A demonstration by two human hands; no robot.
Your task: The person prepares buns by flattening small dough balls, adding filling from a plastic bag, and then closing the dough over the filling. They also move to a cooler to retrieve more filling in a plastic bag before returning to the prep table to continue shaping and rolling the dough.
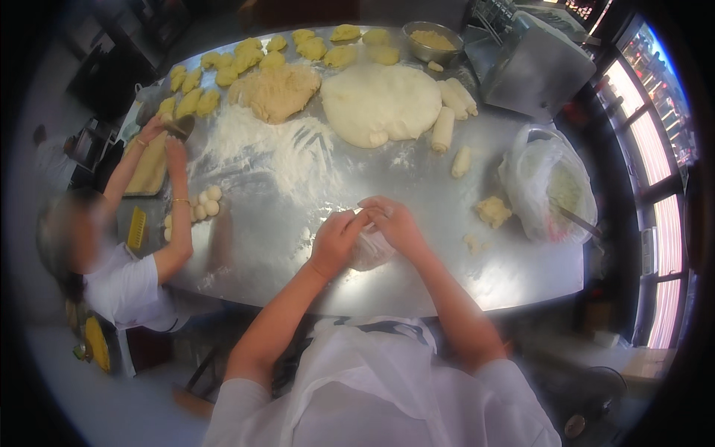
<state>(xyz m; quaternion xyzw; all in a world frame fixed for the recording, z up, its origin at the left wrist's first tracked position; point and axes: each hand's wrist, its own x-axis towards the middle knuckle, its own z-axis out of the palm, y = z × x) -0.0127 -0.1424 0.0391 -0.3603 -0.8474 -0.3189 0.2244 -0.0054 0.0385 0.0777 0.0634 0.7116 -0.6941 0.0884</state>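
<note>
My left hand [335, 239] and my right hand [395, 224] meet over the steel table [257, 251] in front of me. Their fingers overlap and are closed on the upper part of a small translucent plastic bag [371, 252]. The bag bulges out below my palms; what it contains is hard to make out. My fingers hide its top. White flour [279, 151] is smeared over the tabletop beyond my hands. Farther back lies a large pale dough mass [380, 100], with a rougher tan dough mass [276, 92] on its left.
Yellow dough pieces [246, 58] line the far edge near a metal bowl [433, 42]. Dough rolls [443, 129] and a dough lump [494, 212] lie rightward, beside a plastic bag of greenish filling [564, 190]. At left, a co-worker's hands [176, 151] work near dough balls [206, 202].
</note>
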